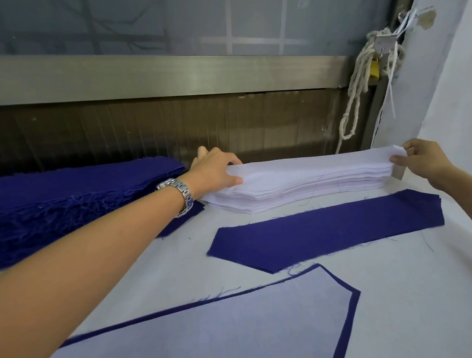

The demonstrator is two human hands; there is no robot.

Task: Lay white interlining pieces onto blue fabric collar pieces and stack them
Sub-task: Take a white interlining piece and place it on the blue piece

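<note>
pickup of the top white piece (312,163) is in hand: its ends are pinched by left hand (214,170) and right hand (420,160). alignment on the blue piece (328,231), beside the stack (300,192) on the bench (404,292), is required next.

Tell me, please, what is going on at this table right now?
A person's left hand and right hand pinch the two ends of the top interlining piece on the white interlining stack. A bare blue collar piece lies in front of the stack. Nearer the camera, a covered collar piece already carries interlining. A pile of blue pieces sits at left.
</note>
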